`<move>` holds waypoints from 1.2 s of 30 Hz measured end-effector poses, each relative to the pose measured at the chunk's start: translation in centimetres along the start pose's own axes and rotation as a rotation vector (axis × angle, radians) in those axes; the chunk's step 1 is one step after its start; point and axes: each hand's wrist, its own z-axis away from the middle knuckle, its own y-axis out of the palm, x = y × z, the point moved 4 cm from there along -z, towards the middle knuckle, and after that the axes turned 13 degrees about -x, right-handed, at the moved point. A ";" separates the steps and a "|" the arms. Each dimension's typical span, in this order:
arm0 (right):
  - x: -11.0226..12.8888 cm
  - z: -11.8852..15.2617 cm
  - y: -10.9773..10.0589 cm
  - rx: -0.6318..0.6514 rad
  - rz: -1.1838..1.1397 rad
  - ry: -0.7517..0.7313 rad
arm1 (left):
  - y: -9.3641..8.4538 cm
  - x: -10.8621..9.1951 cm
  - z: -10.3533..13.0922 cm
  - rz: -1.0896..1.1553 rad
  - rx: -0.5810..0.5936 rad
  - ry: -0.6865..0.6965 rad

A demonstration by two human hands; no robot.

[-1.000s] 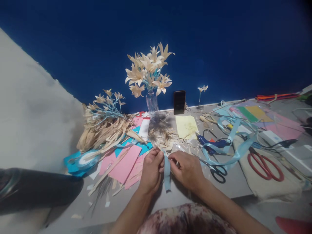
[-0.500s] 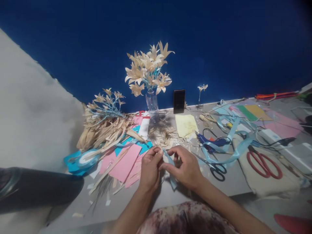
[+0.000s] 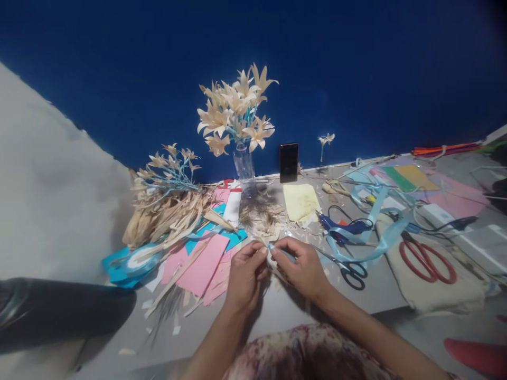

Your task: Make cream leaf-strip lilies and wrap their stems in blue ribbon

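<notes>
Left hand (image 3: pixel 246 274) and right hand (image 3: pixel 304 270) pinched closed on light-blue ribbon (image 3: pixel 270 246). Looks near weightless, limp, probably slippery; best gripped flat, between fingertips.

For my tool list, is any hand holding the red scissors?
No, the red scissors lie on the beige cloth, away from the left hand and right hand.

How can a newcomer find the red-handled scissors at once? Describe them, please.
Under the blue wall, on the grey table, look right of the person's right hand. There, on a cream cloth, lie the scissors. Big red handles set them apart from the black-handled pair, which lies nearer the hand.
</notes>
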 end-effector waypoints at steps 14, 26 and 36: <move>1.9 1.1 -0.2 -0.147 0.401 -0.689 | -0.3 0.2 0.6 0.075 0.016 -0.013; 1.5 1.1 -0.5 -0.120 0.277 -0.613 | -0.4 0.3 0.6 0.096 0.041 -0.021; 1.5 0.9 -0.8 -0.064 0.253 -0.568 | -0.6 0.7 0.4 -0.025 0.025 0.046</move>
